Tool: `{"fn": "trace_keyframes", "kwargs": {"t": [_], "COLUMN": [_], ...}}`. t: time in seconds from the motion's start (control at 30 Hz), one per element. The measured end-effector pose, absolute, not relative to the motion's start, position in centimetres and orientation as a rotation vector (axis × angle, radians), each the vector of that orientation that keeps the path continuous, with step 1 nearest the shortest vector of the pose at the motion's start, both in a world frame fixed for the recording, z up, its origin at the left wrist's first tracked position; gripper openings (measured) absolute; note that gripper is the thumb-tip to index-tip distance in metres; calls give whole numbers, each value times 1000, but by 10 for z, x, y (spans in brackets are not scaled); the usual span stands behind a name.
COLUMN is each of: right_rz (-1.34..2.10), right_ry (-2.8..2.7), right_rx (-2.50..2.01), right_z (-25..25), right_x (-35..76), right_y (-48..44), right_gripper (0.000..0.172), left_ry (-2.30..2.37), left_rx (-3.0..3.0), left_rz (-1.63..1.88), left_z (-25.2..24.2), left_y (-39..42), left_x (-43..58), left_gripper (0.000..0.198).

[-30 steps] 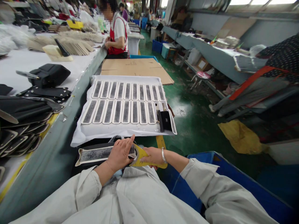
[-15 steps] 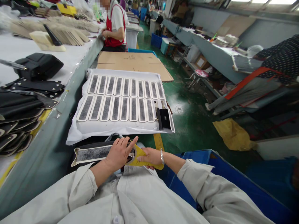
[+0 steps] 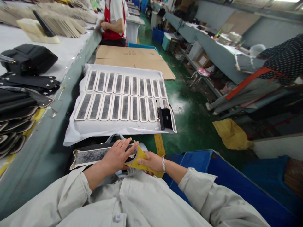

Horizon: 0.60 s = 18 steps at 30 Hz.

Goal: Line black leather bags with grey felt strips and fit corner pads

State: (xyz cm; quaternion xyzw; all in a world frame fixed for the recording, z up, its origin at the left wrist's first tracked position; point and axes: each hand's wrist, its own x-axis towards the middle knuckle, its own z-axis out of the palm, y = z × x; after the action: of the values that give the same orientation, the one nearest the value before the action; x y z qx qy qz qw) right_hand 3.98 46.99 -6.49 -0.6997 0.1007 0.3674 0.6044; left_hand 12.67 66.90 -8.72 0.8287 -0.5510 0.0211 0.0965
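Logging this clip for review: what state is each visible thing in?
Yellow tool: held in the right grip
Right grip: closed around the tool
Left grip: laid over the grey-faced piece
Grey-faced piece: partly covered
Grey panels: laid out in two rows
Cardboard: lying flat
Yellow sheet: crumpled on the floor
Stool: standing upright
Black pouch: closure unclear

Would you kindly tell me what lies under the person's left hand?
Under the left hand lies a gray panel with pale edges; its left end shows. The right hand holds a yellow tool at the other end. Whatever the palm covers is hidden.
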Motion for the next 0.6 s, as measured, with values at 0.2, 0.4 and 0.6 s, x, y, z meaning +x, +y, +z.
{"fn": "trace_keyframes", "kwargs": {"t": [0.2,0.4,0.6], "right_rz": [771,769,614], "right_ry": [271,320,363], "right_rx": [-1539,-1492,-1495], "right_z": [-64,-69,-88], "right_x": [35,37,38], "right_y": [479,487,505], "right_gripper": [33,39,43], "left_ry": [-1623,-1607,-1571], "left_rx": [2375,2299,2277], "left_rz": [82,172,189], "left_z": [-93,-102,-99], "left_y": [675,676,677], "left_x": [129,131,130], "left_gripper": [116,124,121]}}
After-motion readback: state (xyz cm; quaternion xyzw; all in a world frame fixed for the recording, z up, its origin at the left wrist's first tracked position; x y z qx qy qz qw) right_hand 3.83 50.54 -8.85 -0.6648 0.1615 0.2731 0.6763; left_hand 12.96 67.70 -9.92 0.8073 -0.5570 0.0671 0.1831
